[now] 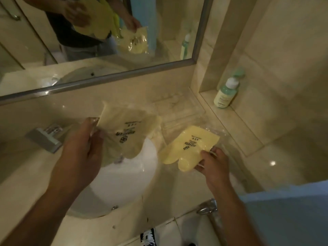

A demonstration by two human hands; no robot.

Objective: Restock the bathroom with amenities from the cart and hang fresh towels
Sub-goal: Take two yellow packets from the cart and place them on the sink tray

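I see two pale yellow amenity packets in clear plastic with black print. My left hand (pixel 83 148) grips the corner of one packet (pixel 127 132) and holds it in the air over the white sink basin (pixel 124 183). My right hand (pixel 213 166) pinches the near edge of the second packet (pixel 191 148), which lies low over the marble counter to the right of the basin, close to a clear tray (pixel 179 110). Whether this packet touches the counter I cannot tell.
A chrome tap (pixel 44 137) stands left of the basin. A green pump bottle (pixel 226 93) sits in the wall niche at the right. The mirror (pixel 106 41) runs along the back wall. A metal handle (pixel 207 206) juts out below the counter's front edge.
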